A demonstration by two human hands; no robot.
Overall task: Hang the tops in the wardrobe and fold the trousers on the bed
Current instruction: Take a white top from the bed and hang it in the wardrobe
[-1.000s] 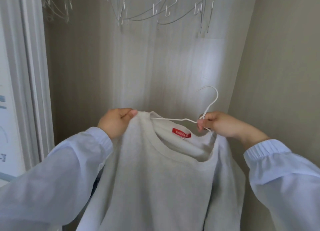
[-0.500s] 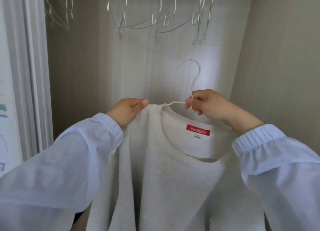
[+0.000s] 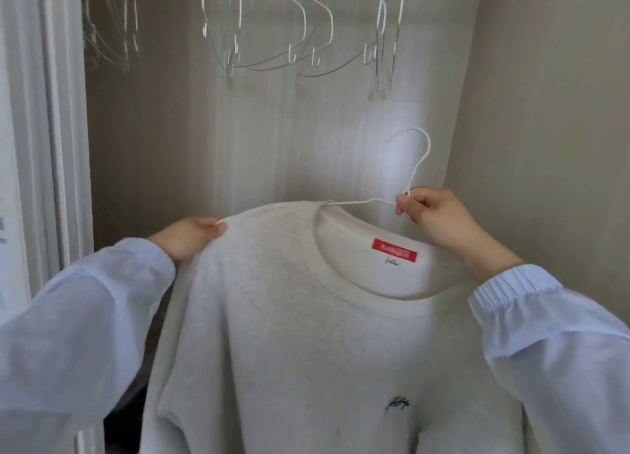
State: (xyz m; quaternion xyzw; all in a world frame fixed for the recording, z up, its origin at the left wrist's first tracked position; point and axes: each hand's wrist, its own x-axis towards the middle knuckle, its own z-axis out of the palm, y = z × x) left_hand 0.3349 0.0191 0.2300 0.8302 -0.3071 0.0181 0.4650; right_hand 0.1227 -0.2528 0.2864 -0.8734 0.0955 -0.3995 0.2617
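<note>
left hand [image 3: 191, 237] pinching shoulder of pale grey cotton sweatshirt [image 3: 306, 334], centre-near | right hand [image 3: 433, 215] gripping thin white wire hanger [image 3: 414, 167] neck | step: hanging top | next: lift hook to far rail among empty wire hangers [image 3: 300, 34]

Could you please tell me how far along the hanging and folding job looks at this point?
Done: the white hanger is threaded into the pale sweatshirt. In hand: the right hand pinches the hanger's neck and the left hand grips the shoulder, both held up below the empty hangers. Left: hooking it up in the wardrobe. No trousers or bed are in view.
</note>
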